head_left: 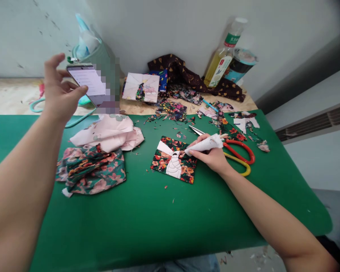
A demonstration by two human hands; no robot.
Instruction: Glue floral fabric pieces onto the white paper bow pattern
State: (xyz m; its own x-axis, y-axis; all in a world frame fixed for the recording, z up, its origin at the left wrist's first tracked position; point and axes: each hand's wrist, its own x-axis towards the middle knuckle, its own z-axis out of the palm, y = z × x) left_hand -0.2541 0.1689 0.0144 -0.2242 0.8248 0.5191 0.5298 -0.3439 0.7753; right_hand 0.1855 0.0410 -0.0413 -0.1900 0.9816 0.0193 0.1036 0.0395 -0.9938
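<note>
My left hand (59, 88) is raised at the upper left, fingers curled around a phone (87, 81) with a lit screen. My right hand (212, 153) rests on the green table (158, 219) and grips a white cone-shaped tool (205, 144) whose tip touches a square floral patchwork piece (174, 160) with white fabric sections. Red and yellow handled scissors (238, 155) lie just behind my right hand.
Crumpled pink and floral fabrics (99, 158) lie at the left. Fabric scraps (172, 109), a finished pale patchwork square (141, 87), dark cloth (187, 77), a bottle (223, 56) and a jar (240, 64) sit along the back by the wall. The table's right edge drops off.
</note>
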